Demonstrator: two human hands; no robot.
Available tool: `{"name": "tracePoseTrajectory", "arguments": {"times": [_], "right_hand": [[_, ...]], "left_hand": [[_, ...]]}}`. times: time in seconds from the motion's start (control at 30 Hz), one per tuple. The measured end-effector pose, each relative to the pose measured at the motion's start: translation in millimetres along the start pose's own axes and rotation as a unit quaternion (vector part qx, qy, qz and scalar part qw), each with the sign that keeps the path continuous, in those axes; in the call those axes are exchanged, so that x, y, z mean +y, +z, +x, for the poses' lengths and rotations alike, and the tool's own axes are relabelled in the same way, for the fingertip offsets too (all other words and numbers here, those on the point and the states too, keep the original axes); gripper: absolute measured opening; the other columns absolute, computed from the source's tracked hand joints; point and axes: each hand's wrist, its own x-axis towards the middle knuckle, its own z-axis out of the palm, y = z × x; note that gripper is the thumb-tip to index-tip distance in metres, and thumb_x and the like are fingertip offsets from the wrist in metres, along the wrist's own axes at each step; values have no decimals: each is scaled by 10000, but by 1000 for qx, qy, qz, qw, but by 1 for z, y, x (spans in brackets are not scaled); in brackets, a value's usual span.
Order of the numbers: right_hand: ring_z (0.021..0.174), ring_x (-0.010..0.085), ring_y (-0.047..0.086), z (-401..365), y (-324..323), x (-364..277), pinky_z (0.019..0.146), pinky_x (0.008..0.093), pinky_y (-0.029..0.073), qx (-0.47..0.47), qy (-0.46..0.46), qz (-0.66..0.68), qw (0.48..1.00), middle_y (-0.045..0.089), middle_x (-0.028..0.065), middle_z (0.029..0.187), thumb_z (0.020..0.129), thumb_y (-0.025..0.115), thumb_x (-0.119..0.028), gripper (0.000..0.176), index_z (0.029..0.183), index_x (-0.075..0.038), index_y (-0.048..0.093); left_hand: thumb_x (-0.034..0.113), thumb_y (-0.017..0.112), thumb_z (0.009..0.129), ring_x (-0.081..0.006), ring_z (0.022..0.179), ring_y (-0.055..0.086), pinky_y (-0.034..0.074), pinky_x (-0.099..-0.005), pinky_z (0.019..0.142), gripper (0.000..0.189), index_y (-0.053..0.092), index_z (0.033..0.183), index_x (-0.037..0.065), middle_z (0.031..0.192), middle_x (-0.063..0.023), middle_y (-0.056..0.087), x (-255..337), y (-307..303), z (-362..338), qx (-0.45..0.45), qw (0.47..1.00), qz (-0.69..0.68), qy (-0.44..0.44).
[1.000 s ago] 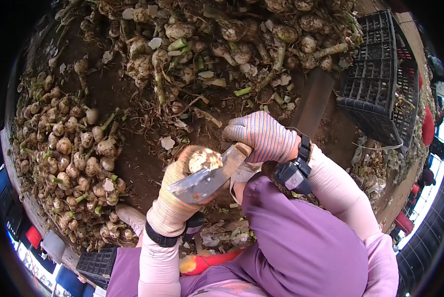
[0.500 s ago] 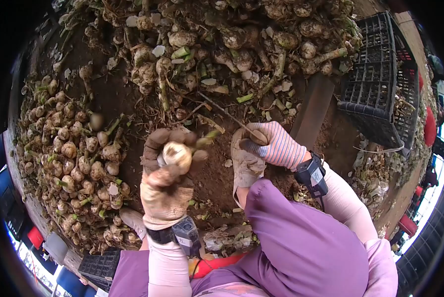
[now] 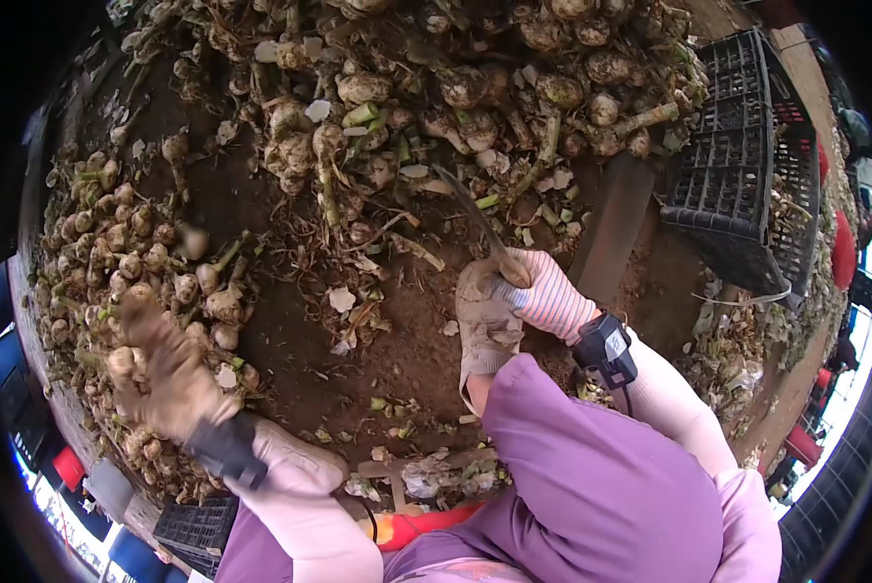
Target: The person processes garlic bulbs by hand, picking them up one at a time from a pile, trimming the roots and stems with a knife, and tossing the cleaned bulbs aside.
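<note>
My left hand (image 3: 169, 369), in a soiled glove and smeared by motion, is over the left pile of trimmed garlic bulbs (image 3: 135, 248). Its fingers look stretched apart, and I make out nothing gripped in them. In its striped glove, my right hand (image 3: 545, 296) is closed around the wooden handle of a knife (image 3: 479, 216). The dark, narrow blade points up and left toward the large heap of garlic with stalks (image 3: 358, 92). Just below and left of that hand is my shoe (image 3: 484, 325).
A black plastic crate (image 3: 722, 160) stands on its side at the upper right. A flat metal strip (image 3: 613, 228) lies beside it. Cut stalk bits and peelings (image 3: 392, 413) litter the soil. Another dark crate (image 3: 198, 530) sits at the lower left.
My left hand has swung left and down from the middle to the left pile; the garlic bulb it held no longer shows in it. The knife has tilted more upright in my right hand.
</note>
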Motion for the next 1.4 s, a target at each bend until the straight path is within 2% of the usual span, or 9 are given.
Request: {"name": "tracePoseTrajectory", "arguments": {"times": [0.1,0.27,0.33,0.53,1.0,1.07,1.2,1.23,1.4], "right_hand": [[637,40,401,9,7,-6,560,227,365,37,-31,-41,998,495,-60,702,845,622,-167,160,918,-30,579],[651,52,398,8,9,-2,592,235,382,44,-41,-29,998,510,-47,714,836,632,-171,268,1020,14,568],[898,88,527,8,5,-11,799,252,434,32,36,-113,992,623,50,922,818,656,-175,362,1073,55,542],[800,265,633,30,-1,-20,713,332,484,61,15,-265,962,639,188,851,787,617,-266,394,1061,13,573],[724,345,599,0,3,-62,623,414,476,-55,-189,-464,864,589,138,727,668,642,-179,248,880,-74,568],[720,338,600,-2,7,-68,614,418,474,-63,-197,-458,864,581,123,729,665,648,-169,234,860,-77,558],[719,352,586,0,11,-66,607,402,469,-80,-224,-465,853,572,138,742,603,669,-162,335,903,-41,582],[718,355,585,1,11,-64,606,401,469,-81,-225,-468,851,574,140,742,603,672,-161,333,900,-42,582],[712,357,583,6,7,-52,599,398,470,-90,-208,-445,866,577,139,734,605,690,-174,326,885,-46,584]], "left_hand": [[273,600,836,-271,978,564,484,-387,774,467,482,1226,45,1118,-176,560,-78,5,48,-22,947,317,-41],[151,658,772,-311,1023,576,467,-356,838,528,455,1238,8,1149,-185,582,-177,20,119,57,452,890,-22],[61,616,763,-261,972,595,472,-311,806,532,442,1264,16,1102,-152,606,-167,1,126,-9,488,872,24],[-5,666,738,-207,844,636,540,-298,737,665,353,1323,-32,1062,-162,593,-142,-1,43,-68,932,178,-308],[69,604,816,-152,916,573,471,-264,817,467,426,1246,26,1129,-64,546,-149,19,-32,9,892,333,-304],[79,585,840,-130,934,574,478,-249,814,454,402,1254,39,1122,-54,551,-151,21,-19,-434,417,793,95],[77,565,856,-106,900,581,476,-263,843,443,362,1249,40,1021,-39,595,-171,23,-38,-177,725,657,-103],[54,527,867,-136,889,590,484,-264,837,398,365,1229,31,1017,-46,596,-163,26,-35,-298,578,758,-34],[64,595,812,-135,835,602,510,-250,746,447,382,1204,35,999,-71,592,-168,25,-45,-207,713,643,-191]]}}
